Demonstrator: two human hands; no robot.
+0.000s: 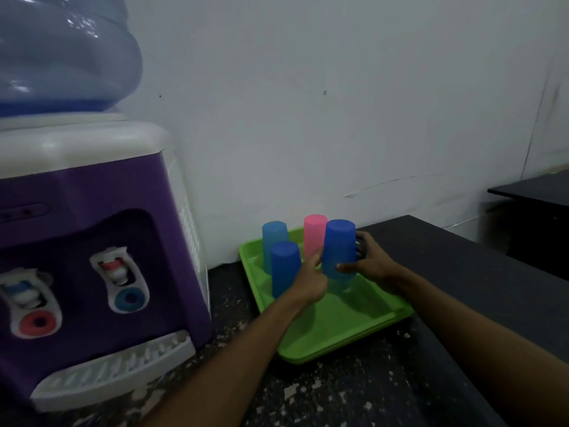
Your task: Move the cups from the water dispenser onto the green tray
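Note:
A green tray (345,328) lies on the dark counter, right of the purple water dispenser (92,241). Upside down on its far part stand a light blue cup (274,238), a dark blue cup (284,266) and a pink cup (314,235). Another dark blue cup (338,248), also upside down, hangs just above the tray. My right hand (369,260) grips it from the right and behind. My left hand (311,278) touches its left side with thumb and fingers, partly covering the pink cup's base.
The dispenser carries a big blue water bottle (61,50), two taps and a white drip grille (117,365). A white wall stands close behind the tray. The counter (462,272) stretches on to the right, and a second black table (535,192) stands at the far right.

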